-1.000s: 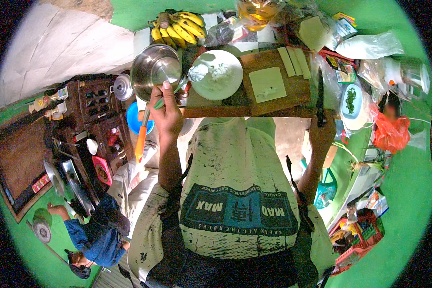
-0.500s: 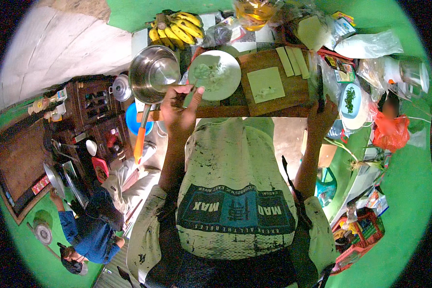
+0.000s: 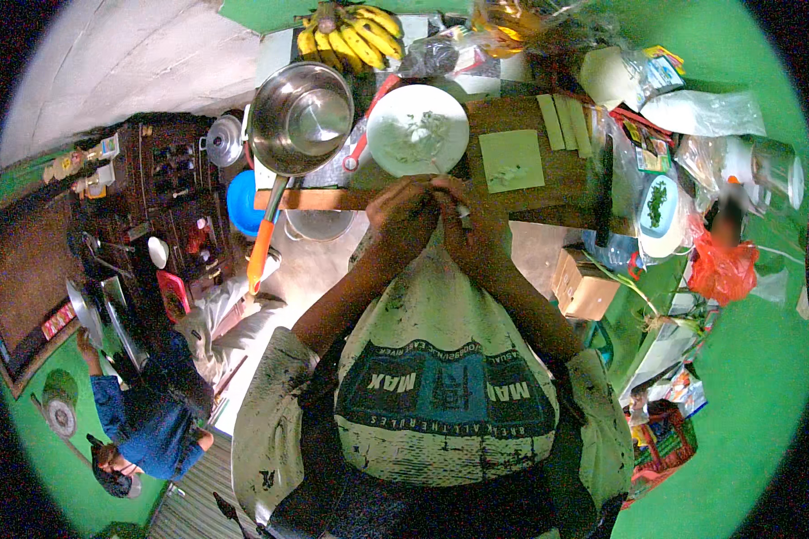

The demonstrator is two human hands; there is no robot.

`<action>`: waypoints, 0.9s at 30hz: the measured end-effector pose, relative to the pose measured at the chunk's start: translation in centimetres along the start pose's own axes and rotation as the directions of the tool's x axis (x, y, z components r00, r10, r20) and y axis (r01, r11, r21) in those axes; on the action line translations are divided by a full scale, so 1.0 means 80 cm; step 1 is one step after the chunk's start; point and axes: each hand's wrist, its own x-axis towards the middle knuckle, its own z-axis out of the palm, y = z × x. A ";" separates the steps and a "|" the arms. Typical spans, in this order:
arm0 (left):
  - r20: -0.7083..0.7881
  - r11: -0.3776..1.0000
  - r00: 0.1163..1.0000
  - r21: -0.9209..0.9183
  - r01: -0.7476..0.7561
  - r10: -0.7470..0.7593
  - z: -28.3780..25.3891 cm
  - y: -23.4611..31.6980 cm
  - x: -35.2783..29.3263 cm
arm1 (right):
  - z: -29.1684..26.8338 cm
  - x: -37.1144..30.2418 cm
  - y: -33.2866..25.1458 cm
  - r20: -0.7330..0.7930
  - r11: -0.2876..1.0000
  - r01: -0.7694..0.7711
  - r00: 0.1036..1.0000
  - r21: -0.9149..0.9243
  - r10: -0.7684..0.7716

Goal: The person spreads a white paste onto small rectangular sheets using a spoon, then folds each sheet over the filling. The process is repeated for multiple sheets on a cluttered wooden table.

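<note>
My left hand (image 3: 403, 214) and my right hand (image 3: 467, 220) are close together at the table's near edge, fingers curled inward. From my right hand sticks out the end of a slim pale thing I cannot name. What my left fingers hold, if anything, is hidden. Just beyond them stands a white plate (image 3: 451, 112) with wet white food in it. To its right a wooden board (image 3: 503, 115) carries a flat pale yellow-green square (image 3: 521, 148) with small white bits, and several pale strips (image 3: 564, 126).
A steel saucepan (image 3: 279, 126) stands left, its orange handle (image 3: 261, 256) jutting past the table edge. A long red utensil (image 3: 365, 135) lies beside the plate. Bananas (image 3: 355, 40) sit behind; a blue dish of chopped greens (image 3: 658, 205) is right. Another person (image 3: 157, 418) works at far left.
My left hand has moved right and no longer shows the spoon over the plate. My right hand has left the dark thing at the board's right and joined my left.
</note>
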 end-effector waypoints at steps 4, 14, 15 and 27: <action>-0.029 0.992 0.999 0.120 0.045 -0.042 -0.021 -0.005 -0.011 | -0.010 0.003 0.008 -0.044 0.997 -0.027 0.999 -0.078 0.024; -0.047 0.828 0.829 0.039 0.559 -0.557 -0.042 -0.091 -0.032 | -0.018 0.010 0.016 0.145 0.980 -0.022 0.988 -0.197 0.051; -0.044 0.795 0.799 0.076 0.601 -0.600 -0.040 -0.092 -0.032 | -0.013 0.008 0.018 0.130 0.983 -0.063 0.988 -0.173 0.086; -0.028 0.744 0.747 0.072 0.664 -0.664 -0.036 -0.086 -0.029 | 0.023 0.026 0.052 -0.111 0.800 -0.516 0.815 0.307 0.568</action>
